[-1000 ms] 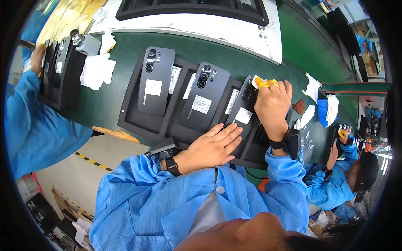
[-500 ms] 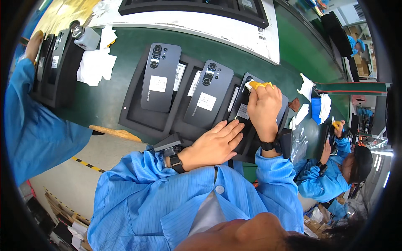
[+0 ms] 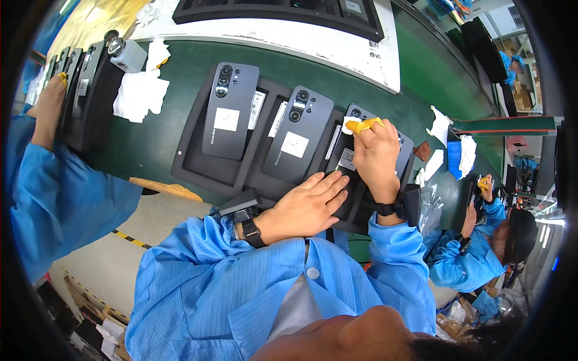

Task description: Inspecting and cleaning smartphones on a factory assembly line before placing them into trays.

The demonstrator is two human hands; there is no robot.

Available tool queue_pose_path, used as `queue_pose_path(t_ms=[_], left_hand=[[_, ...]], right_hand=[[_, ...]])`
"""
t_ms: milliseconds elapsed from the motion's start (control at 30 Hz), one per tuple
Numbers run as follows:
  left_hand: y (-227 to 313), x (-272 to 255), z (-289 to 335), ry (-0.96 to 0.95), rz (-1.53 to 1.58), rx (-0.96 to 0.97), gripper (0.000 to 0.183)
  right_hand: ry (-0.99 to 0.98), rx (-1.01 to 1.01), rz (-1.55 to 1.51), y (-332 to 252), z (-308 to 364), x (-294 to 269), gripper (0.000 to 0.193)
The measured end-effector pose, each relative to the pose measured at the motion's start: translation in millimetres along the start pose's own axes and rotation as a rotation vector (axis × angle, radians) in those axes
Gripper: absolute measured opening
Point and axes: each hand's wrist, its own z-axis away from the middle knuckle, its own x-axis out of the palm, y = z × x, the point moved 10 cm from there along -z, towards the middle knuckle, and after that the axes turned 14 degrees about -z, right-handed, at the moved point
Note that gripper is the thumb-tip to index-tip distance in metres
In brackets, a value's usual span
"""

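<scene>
My right hand (image 3: pixel 377 157) wears yellow finger cots on its fingertips and pinches a small white wiping cloth (image 3: pixel 348 124). It presses the cloth on the upper part of a dark grey phone (image 3: pixel 347 157), near the camera lenses. My left hand (image 3: pixel 306 207) lies flat, fingers stretched out, its tips at the lower end of that phone. Two more phones, one dark grey phone (image 3: pixel 230 111) and another (image 3: pixel 298 129), lie back up to the left across the black foam tray (image 3: pixel 195 171). A further phone (image 3: pixel 404 154) shows partly behind my right hand.
At left, a co-worker's hand (image 3: pixel 51 102) is over another black tray (image 3: pixel 95 114) of phones. Beside it stand a dispenser bottle (image 3: pixel 128 57) and white cloths (image 3: pixel 140 96). To the right are a blue box (image 3: pixel 454 162) and another co-worker (image 3: pixel 469 259). A white ledge (image 3: pixel 301 45) runs behind.
My right hand has shifted slightly left with the cloth, over the top of the phone. My left hand stays nearly still. The left co-worker's hand has come down and nearer across their tray.
</scene>
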Motion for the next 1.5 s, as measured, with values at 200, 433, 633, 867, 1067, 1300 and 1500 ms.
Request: queue_pose_path(t_ms=[200, 433, 633, 867, 1067, 1300, 1500], left_hand=[[0.1, -0.2, -1.1, -0.003, 0.011, -0.002, 0.056], [0.6, 0.7, -1.5, 0.009, 0.012, -0.001, 0.056], [-0.5, -1.6, -1.5, 0.006, -0.001, -0.002, 0.056], [0.2, 1.0, -1.8, -0.01, 0.004, 0.001, 0.056], [-0.8, -1.5, -1.2, 0.006, 0.005, 0.007, 0.056], [-0.3, -3.0, -2.3, 0.015, 0.005, 0.006, 0.055], [-0.4, -2.0, -2.2, 0.004, -0.006, 0.003, 0.056]], right_hand=[[-0.029, 0.045, -0.095, 13.8, 7.4, -7.4, 0.005], [-0.043, 0.067, -0.07, 24.0, 10.8, -16.4, 0.004], [-0.012, 0.062, 0.014, 25.7, 2.8, -15.1, 0.004], [-0.009, -0.061, -0.004, -1.9, -12.9, 0.2, 0.005], [-0.009, -0.082, 0.066, 6.6, -9.5, 0.2, 0.003], [0.095, 0.069, 0.163, 5.2, 22.4, -13.9, 0.004], [0.138, 0.132, 0.082, -0.4, 18.1, -7.9, 0.009]])
